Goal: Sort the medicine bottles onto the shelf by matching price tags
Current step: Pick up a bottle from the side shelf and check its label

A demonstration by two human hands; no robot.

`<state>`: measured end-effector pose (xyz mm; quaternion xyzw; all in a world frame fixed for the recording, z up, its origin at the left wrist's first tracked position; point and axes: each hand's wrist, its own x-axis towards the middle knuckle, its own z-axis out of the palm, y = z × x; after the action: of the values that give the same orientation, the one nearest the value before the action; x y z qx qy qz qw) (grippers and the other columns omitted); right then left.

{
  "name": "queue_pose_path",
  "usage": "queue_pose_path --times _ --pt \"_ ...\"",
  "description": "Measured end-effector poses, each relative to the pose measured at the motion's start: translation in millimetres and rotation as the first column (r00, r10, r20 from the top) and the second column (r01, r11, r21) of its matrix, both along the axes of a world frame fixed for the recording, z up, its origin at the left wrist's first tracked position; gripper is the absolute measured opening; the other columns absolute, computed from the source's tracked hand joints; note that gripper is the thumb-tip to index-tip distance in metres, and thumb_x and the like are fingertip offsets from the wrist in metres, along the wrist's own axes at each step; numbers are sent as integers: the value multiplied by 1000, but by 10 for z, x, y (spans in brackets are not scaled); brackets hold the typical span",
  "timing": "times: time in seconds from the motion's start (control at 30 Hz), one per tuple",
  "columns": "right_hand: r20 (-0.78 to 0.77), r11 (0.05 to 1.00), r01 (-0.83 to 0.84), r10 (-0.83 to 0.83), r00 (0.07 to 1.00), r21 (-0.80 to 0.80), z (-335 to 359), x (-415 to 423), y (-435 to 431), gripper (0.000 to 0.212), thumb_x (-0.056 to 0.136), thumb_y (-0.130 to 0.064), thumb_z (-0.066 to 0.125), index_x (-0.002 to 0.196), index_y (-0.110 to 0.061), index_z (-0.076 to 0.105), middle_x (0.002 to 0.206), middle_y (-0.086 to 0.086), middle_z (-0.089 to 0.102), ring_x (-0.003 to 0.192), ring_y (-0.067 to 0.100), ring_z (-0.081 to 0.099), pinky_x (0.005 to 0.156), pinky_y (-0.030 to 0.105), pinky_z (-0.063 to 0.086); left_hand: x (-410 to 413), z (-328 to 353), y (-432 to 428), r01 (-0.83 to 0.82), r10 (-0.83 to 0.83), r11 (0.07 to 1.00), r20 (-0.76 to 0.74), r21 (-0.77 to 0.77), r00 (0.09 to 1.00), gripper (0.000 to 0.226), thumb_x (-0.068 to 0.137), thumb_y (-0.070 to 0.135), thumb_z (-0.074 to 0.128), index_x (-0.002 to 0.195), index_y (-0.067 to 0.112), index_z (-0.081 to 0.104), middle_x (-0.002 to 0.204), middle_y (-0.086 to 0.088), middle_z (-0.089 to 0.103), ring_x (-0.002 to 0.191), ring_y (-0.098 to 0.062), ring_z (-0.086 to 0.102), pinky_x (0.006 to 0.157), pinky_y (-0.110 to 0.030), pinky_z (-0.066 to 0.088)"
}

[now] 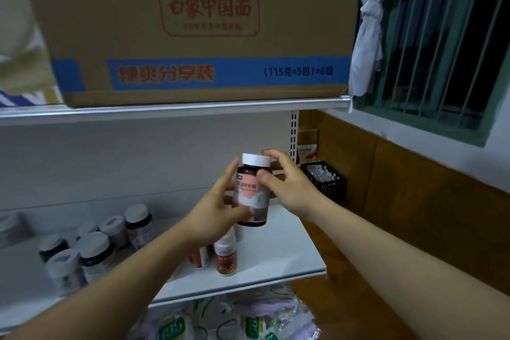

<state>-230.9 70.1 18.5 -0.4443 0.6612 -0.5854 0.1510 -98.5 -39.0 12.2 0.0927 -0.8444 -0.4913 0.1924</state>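
A dark medicine bottle (252,190) with a white cap and a pink and white label is held up in front of the white shelf (278,254). My left hand (214,212) grips its lower body, thumb across the label. My right hand (287,185) holds its upper part, thumb on the neck and fingers behind the cap. Several similar white-capped bottles (93,246) stand on the shelf's left. Two red-labelled bottles (225,255) stand below the held one, partly hidden by my left forearm.
A large cardboard box (198,27) sits on the upper shelf (193,110). A black crate (325,179) of small vials and a barred window (441,36) are to the right. Plastic-wrapped packs (234,317) lie under the shelf.
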Motion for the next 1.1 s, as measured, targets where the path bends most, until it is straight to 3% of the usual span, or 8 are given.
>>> queue_pose_path --times 0.1,0.3,0.43,0.53,0.67,0.8,0.93,1.1 --pt "-29 999 -13 12 1000 -52 205 146 1 39 90 -25 58 123 -38 43 118 1 51 109 22 54 86 38 55 151 122 16 -20 24 998 -83 53 996 87 83 9 64 137 51 12 113 13 51 97 -11 61 67 -17 55" --pt "6 974 -101 104 995 -201 527 411 52 30 94 -19 48 114 -42 46 106 -1 54 97 13 58 75 24 53 448 398 49 43 -26 996 -203 79 979 81 77 15 72 117 69 27 115 1 54 99 -18 65 75 -27 57" --pt "65 946 -152 177 982 -285 612 554 76 31 97 -17 40 109 -44 49 106 -1 58 102 17 59 90 40 52 560 480 115 26 -9 998 -283 55 959 81 56 38 75 113 73 30 112 2 54 100 -18 62 73 -26 57" --pt "83 934 -177 212 974 -309 642 599 93 31 98 -18 38 111 -43 50 110 -1 59 108 21 58 94 46 50 601 498 159 17 0 999 -309 52 951 81 53 44 73 115 72 29 113 5 53 100 -16 61 72 -25 56" --pt "88 926 -219 257 962 -309 679 577 118 32 99 -18 34 114 -42 50 112 1 60 106 21 59 91 44 52 612 518 190 29 2 995 -310 95 951 80 54 40 73 117 70 33 113 3 57 100 -15 64 77 -33 58" --pt "41 923 -250 273 961 -292 678 540 94 34 100 -16 32 108 -45 50 101 -4 60 92 12 60 79 31 55 614 498 113 109 -39 963 -272 246 961 84 60 26 69 130 57 34 123 -10 59 107 -32 63 90 -52 51" --pt "-18 918 -310 316 949 -249 623 592 -59 35 99 -18 34 109 -49 47 101 -2 58 91 10 60 74 25 56 754 472 26 32 37 967 -262 252 964 88 57 23 70 131 54 33 120 -9 59 103 -28 65 83 -40 55" --pt "-88 904 -376 365 927 -205 535 945 -479 42 92 -20 53 112 -55 43 119 0 57 107 13 59 86 31 55 1200 435 -254 -143 183 977 -267 159 946 79 64 14 72 120 59 39 115 -5 58 100 -20 66 79 -35 57"
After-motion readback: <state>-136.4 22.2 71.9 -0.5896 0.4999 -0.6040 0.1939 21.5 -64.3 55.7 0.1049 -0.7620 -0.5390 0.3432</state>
